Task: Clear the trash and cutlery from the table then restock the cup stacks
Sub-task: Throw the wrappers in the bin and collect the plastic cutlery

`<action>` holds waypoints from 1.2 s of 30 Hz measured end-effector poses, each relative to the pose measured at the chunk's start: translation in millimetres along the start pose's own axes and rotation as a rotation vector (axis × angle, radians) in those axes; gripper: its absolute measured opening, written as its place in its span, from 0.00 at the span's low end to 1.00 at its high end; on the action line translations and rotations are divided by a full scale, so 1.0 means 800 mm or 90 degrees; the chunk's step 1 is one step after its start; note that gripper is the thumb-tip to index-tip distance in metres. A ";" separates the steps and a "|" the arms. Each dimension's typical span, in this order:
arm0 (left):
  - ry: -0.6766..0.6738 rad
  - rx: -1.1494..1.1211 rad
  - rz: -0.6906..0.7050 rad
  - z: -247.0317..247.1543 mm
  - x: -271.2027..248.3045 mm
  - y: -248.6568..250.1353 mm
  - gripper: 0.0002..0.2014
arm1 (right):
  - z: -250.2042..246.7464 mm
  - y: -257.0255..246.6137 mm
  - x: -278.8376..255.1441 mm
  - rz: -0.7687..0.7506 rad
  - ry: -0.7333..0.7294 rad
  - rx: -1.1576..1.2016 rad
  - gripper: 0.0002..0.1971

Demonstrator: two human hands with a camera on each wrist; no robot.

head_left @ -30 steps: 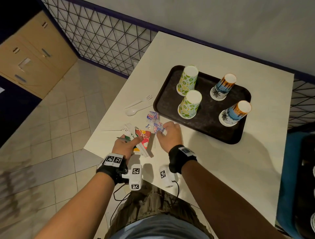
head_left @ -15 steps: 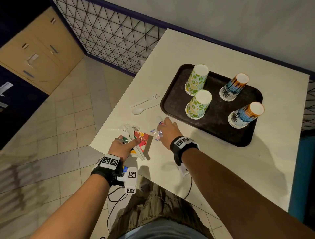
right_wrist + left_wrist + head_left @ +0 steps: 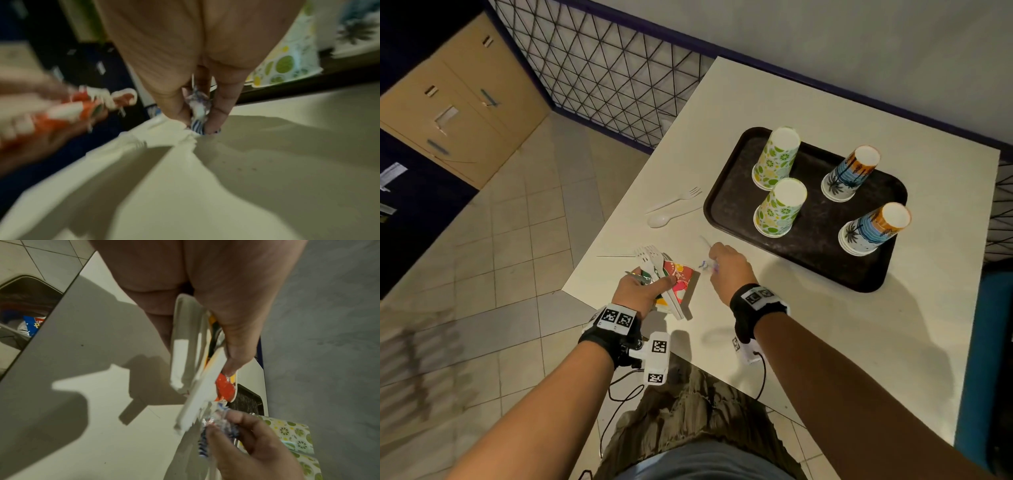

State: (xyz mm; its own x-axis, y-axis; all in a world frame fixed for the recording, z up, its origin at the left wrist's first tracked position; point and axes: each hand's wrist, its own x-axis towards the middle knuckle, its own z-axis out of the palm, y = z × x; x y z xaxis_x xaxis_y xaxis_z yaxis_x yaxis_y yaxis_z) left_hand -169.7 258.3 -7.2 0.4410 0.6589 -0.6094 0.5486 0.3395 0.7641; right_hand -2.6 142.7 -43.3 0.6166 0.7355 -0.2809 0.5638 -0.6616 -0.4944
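Observation:
My left hand (image 3: 642, 286) grips a bundle at the table's near left corner: several white plastic forks (image 3: 654, 262) laid against a flattened red paper cup (image 3: 678, 277) with wrappers. In the left wrist view the fork handles (image 3: 191, 356) and the red cup (image 3: 225, 389) stick out under the thumb. My right hand (image 3: 726, 265) pinches a crinkled clear and blue-striped wrapper (image 3: 198, 110) just above the table, right of the bundle. A loose white fork (image 3: 678, 198) and spoon (image 3: 664, 219) lie on the table further back.
A dark tray (image 3: 726, 192) at the back right holds two lime-print cup stacks (image 3: 779, 210) and two palm-print cup stacks (image 3: 873, 228), all upside down. A thin white stick (image 3: 614, 256) lies by the table's left edge. A mesh fence (image 3: 599, 72) and cabinet (image 3: 452, 102) stand at the left.
My right hand closed over the wrappers on the table, gathered them and drew them a little toward me. The left hand kept its grip on the bundle.

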 end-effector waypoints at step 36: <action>0.019 -0.176 0.035 -0.066 -0.014 0.013 0.10 | -0.011 -0.055 -0.006 -0.027 -0.018 0.325 0.17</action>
State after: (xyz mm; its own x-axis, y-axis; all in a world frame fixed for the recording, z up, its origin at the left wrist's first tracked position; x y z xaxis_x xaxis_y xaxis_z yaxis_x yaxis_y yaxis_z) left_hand -206.4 290.0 19.1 0.4412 0.6997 -0.5620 0.3084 0.4698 0.8271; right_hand -25.1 167.0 -13.2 0.5798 0.7686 -0.2704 0.2432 -0.4800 -0.8429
